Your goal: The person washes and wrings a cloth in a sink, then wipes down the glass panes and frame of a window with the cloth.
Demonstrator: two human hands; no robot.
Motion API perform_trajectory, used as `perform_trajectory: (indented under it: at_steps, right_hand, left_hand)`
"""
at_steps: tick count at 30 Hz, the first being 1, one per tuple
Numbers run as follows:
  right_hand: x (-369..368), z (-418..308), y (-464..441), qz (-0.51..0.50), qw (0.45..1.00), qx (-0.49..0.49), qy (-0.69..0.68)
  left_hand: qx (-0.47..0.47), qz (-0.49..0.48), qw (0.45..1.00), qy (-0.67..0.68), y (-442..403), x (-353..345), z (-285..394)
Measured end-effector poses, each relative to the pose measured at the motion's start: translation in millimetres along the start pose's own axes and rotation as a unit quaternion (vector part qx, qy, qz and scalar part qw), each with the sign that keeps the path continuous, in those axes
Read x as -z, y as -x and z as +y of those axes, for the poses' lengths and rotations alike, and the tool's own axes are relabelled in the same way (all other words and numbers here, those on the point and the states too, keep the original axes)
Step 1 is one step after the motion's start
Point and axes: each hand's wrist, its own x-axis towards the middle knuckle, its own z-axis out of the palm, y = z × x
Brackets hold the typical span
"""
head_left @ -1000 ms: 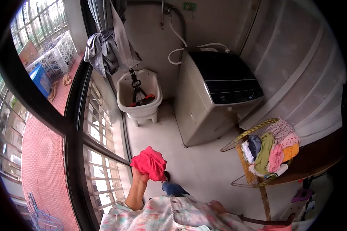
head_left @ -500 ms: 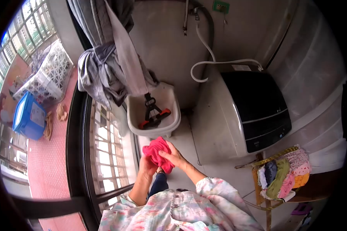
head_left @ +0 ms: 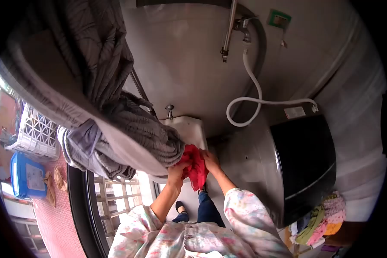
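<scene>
A crumpled red cloth [head_left: 195, 167] hangs between my two hands, its lower end loose above my feet; what kind of garment it is, I cannot tell. My left hand [head_left: 177, 173] grips its left side. On the opposite edge, the fingers of my right hand [head_left: 210, 161] are closed. Just beyond the cloth stands a pale sink [head_left: 187, 127], largely covered from my view. Grey quilted fabric [head_left: 137, 137] drapes down on the left, its lower end right by my left hand and the cloth.
A washing machine with a black lid [head_left: 305, 159] stands on the right, a white hose [head_left: 256, 102] above it. Folded clothes [head_left: 320, 221] lie at the lower right. On the pink ledge [head_left: 58, 223] are a blue tub [head_left: 29, 175] and a white basket [head_left: 38, 133].
My view has moved closer to the hanging fabric and the sink. The red cloth, bunched before, is now spread lower between my hands. The fabric now hides the mop head in the sink.
</scene>
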Motion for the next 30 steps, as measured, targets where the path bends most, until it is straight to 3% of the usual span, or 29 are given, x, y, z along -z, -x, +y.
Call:
perform_trajectory:
  at_steps: [1, 4, 7, 13, 14, 17, 18, 21, 25, 29, 30]
  right_hand:
    - [8, 8, -25, -0.003, 1.000, -0.013, 0.012]
    - [9, 1, -92, 0.036, 0.986, 0.110, 0.122]
    - [-17, -1, -147, -0.019, 0.975, 0.159, 0.153]
    - [-85, -21, -206, -0.147, 0.936, 0.013, 0.320]
    - [-90, -25, -212, -0.141, 0.932, 0.024, 0.333]
    - [-106, -7, -227, -0.112, 0.939, 0.031, 0.324]
    - [-104, -7, -229, -0.069, 0.942, 0.086, 0.318]
    - [-86, 22, -235, -0.101, 0.935, 0.167, 0.297]
    - [-55, 12, -259, -0.164, 0.901, 0.254, 0.312]
    - [-45, 49, -243, -0.190, 0.954, 0.112, 0.205]
    - [-43, 73, -237, -0.205, 0.951, 0.119, 0.200]
  left_hand:
    - [0.004, 0.024, 1.000, 0.018, -19, -3, -13]
    - [0.005, 0.098, 0.994, 0.038, -70, -10, -41]
    - [-0.003, 0.163, 0.987, 0.014, -111, -13, -57]
    - [-0.031, 0.176, 0.982, -0.054, -161, -11, -49]
    - [-0.020, 0.166, 0.984, -0.061, -170, -3, -49]
    - [-0.064, 0.167, 0.984, -0.018, -191, 6, -49]
    - [-0.095, 0.169, 0.981, 0.008, -197, 1, -39]
    - [-0.101, 0.214, 0.972, 0.016, -205, 19, -32]
    - [-0.122, 0.176, 0.975, 0.056, -227, 20, -23]
    - [-0.125, 0.154, 0.977, 0.083, -208, 9, -11]
    - [-0.120, 0.145, 0.980, 0.066, -206, 13, -10]
